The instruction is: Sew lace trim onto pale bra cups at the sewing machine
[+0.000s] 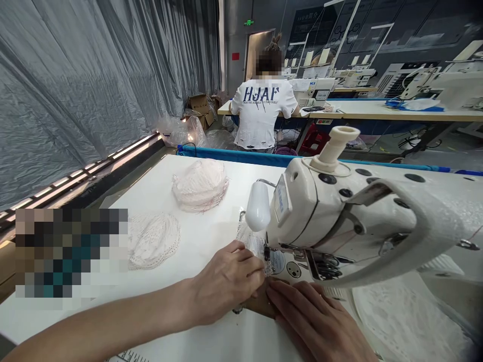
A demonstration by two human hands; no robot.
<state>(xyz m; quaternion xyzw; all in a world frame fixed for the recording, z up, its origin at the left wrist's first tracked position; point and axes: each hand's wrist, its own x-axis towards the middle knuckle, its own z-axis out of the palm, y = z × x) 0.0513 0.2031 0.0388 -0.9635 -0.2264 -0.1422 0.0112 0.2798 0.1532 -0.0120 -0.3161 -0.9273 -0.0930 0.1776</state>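
Curling over the lace (246, 233), the left hand (236, 271) is nearer to it; whether it grips, I cannot tell. The lace runs lengthwise toward the far edge of the surface (204, 241), beside the sewing machine (302, 201); the right hand (317, 317) lies fairly flat, its hold unclear.

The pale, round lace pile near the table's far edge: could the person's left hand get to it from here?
Probably yes. The left hand is at the white lace by the sewing machine, and only tabletop shows between it and the round pile; the machine stands off to the right.
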